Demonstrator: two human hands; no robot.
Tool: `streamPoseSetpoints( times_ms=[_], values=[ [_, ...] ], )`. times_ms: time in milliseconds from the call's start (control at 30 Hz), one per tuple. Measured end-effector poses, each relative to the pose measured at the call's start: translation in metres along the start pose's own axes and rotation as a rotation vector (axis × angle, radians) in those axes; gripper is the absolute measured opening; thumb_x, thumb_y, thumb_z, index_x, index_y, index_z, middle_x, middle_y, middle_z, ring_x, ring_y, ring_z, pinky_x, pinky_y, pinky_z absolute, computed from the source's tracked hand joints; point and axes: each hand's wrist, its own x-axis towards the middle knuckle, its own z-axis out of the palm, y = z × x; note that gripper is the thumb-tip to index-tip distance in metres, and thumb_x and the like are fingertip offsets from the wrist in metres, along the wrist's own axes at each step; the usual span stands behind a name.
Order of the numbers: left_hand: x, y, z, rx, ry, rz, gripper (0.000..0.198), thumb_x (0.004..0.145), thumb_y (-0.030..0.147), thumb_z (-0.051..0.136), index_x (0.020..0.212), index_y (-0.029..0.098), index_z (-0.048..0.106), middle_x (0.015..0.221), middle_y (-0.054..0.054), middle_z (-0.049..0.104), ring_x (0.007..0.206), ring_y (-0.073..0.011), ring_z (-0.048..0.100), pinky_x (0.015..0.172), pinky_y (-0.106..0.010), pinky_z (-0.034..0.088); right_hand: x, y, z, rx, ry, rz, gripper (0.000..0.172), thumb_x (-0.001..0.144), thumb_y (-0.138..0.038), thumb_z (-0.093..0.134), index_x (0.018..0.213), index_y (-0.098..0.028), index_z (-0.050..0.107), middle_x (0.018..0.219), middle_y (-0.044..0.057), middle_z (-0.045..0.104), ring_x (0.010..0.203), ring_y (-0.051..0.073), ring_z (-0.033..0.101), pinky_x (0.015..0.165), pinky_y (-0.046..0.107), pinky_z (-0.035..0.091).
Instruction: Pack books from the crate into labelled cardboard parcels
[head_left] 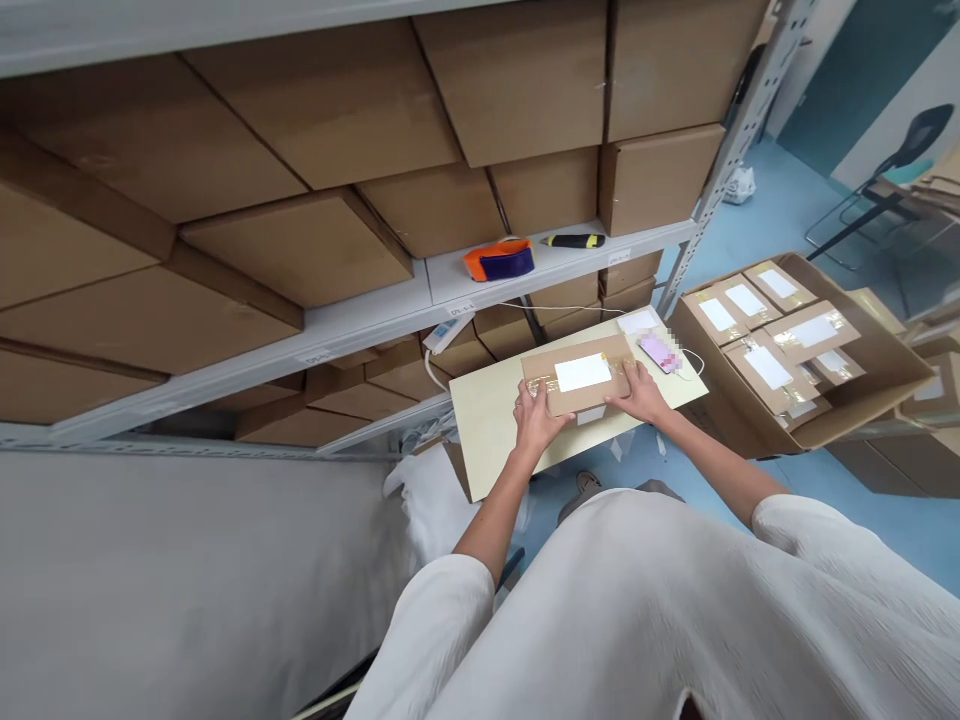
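A taped cardboard box with a white label on top is held over a pale yellow table. My left hand grips its left end, with the thumb along the near side. At the opposite end, my right hand is closed on the box's near right corner. Part of another white label shows just below the near edge of the box. Beyond my right hand, a purple phone lies on the table, close to a white card.
A shelf full of cardboard boxes runs along the left and back. On its ledge lie an orange and blue tape dispenser and a black and yellow utility knife. A large open carton at right holds several labelled boxes. A power strip hangs nearby.
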Motion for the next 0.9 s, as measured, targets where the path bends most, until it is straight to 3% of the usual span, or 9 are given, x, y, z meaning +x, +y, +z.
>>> streamPoseSetpoints(
  times_ms=[133,267,467,667,900],
  values=[
    [-0.003,0.04,0.0,0.044,-0.017,0.097,0.109,0.068,0.053,0.099,0.163,0.029,0.05,0.177,-0.019,0.025,0.156,-0.054,0.04,0.126,-0.064,0.041,-0.03,0.025,-0.026,0.016,0.045,0.03,0.12,0.088,-0.083,0.072,0.18,-0.024,0.023,0.183,0.025,0.019,0.164,0.05,0.032,0.128,0.064,0.037],
    [-0.009,0.087,0.013,0.05,-0.03,0.207,0.108,0.07,0.053,0.098,0.163,0.03,0.049,0.178,-0.018,0.023,0.156,-0.0541,0.04,0.126,-0.066,0.04,-0.065,0.059,-0.055,0.06,0.165,0.04,0.118,0.088,-0.08,0.074,0.18,-0.026,0.023,0.183,0.023,0.02,0.167,0.049,0.026,0.129,0.066,0.034],
    [-0.031,0.164,0.049,0.028,-0.094,0.358,0.106,0.073,0.055,0.097,0.164,0.03,0.048,0.181,-0.018,0.018,0.16,-0.053,0.035,0.129,-0.064,0.035,-0.135,0.115,-0.096,0.103,0.319,0.167,0.12,0.087,-0.076,0.077,0.181,-0.028,0.019,0.181,0.023,0.02,0.165,0.049,0.03,0.129,0.067,0.035],
    [-0.056,0.24,0.09,0.027,-0.174,0.489,0.105,0.074,0.056,0.095,0.165,0.031,0.048,0.182,-0.016,0.02,0.159,-0.051,0.038,0.129,-0.063,0.037,-0.207,0.166,-0.132,0.122,0.453,0.292,0.123,0.086,-0.08,0.078,0.181,-0.028,0.018,0.183,0.022,0.018,0.168,0.049,0.023,0.132,0.068,0.032],
    [-0.065,0.319,0.131,0.041,-0.273,0.601,0.103,0.074,0.054,0.096,0.164,0.03,0.051,0.184,-0.015,0.016,0.164,-0.0491,0.034,0.131,-0.059,0.038,-0.26,0.21,-0.168,0.158,0.558,0.441,0.123,0.083,-0.083,0.078,0.179,-0.029,0.023,0.183,0.021,0.02,0.169,0.048,0.023,0.133,0.067,0.032]
  ],
)
